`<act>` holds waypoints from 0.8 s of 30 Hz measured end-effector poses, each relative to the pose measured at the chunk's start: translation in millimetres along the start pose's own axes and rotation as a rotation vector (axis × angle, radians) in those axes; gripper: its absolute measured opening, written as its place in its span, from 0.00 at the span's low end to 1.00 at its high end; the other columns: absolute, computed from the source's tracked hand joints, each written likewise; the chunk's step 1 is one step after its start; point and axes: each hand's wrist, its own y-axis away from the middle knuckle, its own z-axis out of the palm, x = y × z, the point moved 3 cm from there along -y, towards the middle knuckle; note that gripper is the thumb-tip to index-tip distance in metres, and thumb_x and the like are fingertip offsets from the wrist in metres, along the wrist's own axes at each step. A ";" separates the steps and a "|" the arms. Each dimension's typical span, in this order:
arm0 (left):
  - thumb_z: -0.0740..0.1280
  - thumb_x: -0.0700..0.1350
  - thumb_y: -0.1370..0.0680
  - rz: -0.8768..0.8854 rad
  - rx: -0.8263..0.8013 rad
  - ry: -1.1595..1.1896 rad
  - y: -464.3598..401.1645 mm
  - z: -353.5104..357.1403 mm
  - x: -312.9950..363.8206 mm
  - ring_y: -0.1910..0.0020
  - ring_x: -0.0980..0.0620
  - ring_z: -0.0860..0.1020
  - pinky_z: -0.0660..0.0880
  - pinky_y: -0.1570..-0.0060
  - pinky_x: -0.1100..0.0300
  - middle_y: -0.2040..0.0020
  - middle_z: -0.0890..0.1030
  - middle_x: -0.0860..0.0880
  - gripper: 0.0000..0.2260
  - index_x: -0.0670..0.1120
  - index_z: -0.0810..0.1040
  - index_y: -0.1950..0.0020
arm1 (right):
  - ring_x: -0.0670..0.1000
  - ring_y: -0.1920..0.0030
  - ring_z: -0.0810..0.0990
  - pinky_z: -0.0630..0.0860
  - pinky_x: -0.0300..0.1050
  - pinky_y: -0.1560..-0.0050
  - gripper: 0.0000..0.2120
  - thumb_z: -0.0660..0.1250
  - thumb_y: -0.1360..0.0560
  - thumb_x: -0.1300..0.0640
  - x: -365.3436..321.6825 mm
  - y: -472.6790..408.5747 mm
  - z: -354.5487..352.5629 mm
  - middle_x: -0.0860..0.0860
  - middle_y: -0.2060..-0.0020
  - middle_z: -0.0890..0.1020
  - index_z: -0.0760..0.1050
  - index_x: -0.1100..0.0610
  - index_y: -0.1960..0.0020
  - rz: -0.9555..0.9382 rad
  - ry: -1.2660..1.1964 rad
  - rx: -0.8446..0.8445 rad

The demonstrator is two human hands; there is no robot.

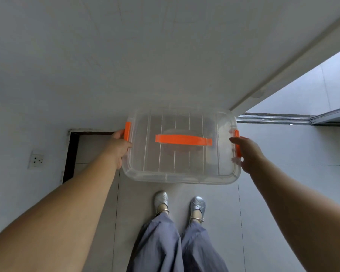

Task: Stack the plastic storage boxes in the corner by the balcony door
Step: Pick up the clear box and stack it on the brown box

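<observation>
Left grip: your left hand (117, 149) is wrapped around the left end of the clear storage box (182, 147), fingers curled under the rim beside the orange left latch (127, 131).
Right grip: your right hand (247, 154) lies against the right end, thumb over the rim and fingers spread along the side, next to the orange right latch (237, 143); whether it fully clasps the box you cannot tell, since the fingers are blurred.
Box: see-through plastic with a ribbed lid on top and a flat orange carry handle (183, 139) across the lid's middle. You hold it level between both hands, in front of you, above the floor.
Place: the box is close to the white wall (126, 55) on its far side, just left of the sliding door track (273, 117).
Floor: pale tiles (283, 193) below the box.
Near: your two silver shoes (161, 201) stand side by side under the box's near edge, with grey trouser legs (165, 246) above them.
Left: a wall socket (36, 160) sits low on the wall, and beside it a dark-edged opening (72, 154).
</observation>
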 end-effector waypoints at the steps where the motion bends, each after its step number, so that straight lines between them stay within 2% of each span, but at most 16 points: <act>1: 0.58 0.27 0.25 0.020 0.001 0.011 -2.3 0.9 0.4 0.40 0.38 0.76 0.75 0.47 0.47 0.35 0.75 0.39 0.28 0.47 0.66 0.28 | 0.51 0.59 0.76 0.75 0.53 0.49 0.09 0.65 0.26 0.59 -1.7 -0.4 1.4 0.52 0.59 0.77 0.71 0.54 0.47 -0.016 -0.003 -0.003; 5: 0.61 0.29 0.26 0.031 -0.014 -0.017 -10.4 5.7 -0.7 0.42 0.41 0.77 0.74 0.40 0.44 0.37 0.77 0.42 0.28 0.49 0.67 0.29 | 0.51 0.58 0.77 0.74 0.52 0.49 0.06 0.65 0.25 0.58 -8.0 -3.7 6.1 0.51 0.57 0.78 0.73 0.54 0.49 -0.048 0.009 -0.043; 8: 0.61 0.30 0.26 0.033 -0.019 -0.058 -12.9 8.2 -4.1 0.42 0.41 0.78 0.75 0.41 0.42 0.38 0.78 0.42 0.26 0.50 0.70 0.32 | 0.51 0.56 0.78 0.74 0.53 0.48 0.04 0.65 0.25 0.58 -9.5 -6.1 6.1 0.51 0.57 0.79 0.74 0.54 0.50 -0.067 0.030 -0.052; 13: 0.60 0.29 0.26 0.081 0.042 -0.093 -11.3 8.7 -9.9 0.43 0.42 0.77 0.75 0.41 0.45 0.40 0.77 0.44 0.28 0.50 0.68 0.30 | 0.58 0.41 0.76 0.73 0.57 0.39 0.20 0.65 0.25 0.57 -4.6 -7.3 6.2 0.55 0.43 0.79 0.70 0.58 0.34 -0.086 0.100 0.013; 15: 0.59 0.31 0.25 0.083 0.084 -0.104 -8.0 9.7 -13.5 0.42 0.41 0.77 0.75 0.40 0.44 0.39 0.77 0.44 0.26 0.50 0.67 0.29 | 0.59 0.41 0.77 0.73 0.58 0.37 0.23 0.65 0.25 0.57 0.8 -4.9 6.1 0.58 0.39 0.77 0.68 0.59 0.32 -0.069 0.182 0.062; 18: 0.59 0.33 0.24 0.081 0.120 -0.119 -0.4 13.8 -20.1 0.42 0.40 0.77 0.74 0.39 0.44 0.41 0.78 0.43 0.23 0.49 0.69 0.30 | 0.60 0.41 0.76 0.73 0.59 0.37 0.20 0.64 0.25 0.57 11.4 1.3 6.4 0.60 0.40 0.77 0.70 0.61 0.34 -0.021 0.281 0.087; 24: 0.59 0.32 0.24 0.067 0.101 -0.085 6.1 15.6 -32.2 0.41 0.41 0.78 0.75 0.40 0.43 0.38 0.78 0.44 0.23 0.51 0.70 0.31 | 0.60 0.40 0.76 0.73 0.59 0.37 0.20 0.64 0.24 0.57 13.1 7.9 -0.9 0.59 0.40 0.77 0.69 0.60 0.34 -0.054 0.315 0.080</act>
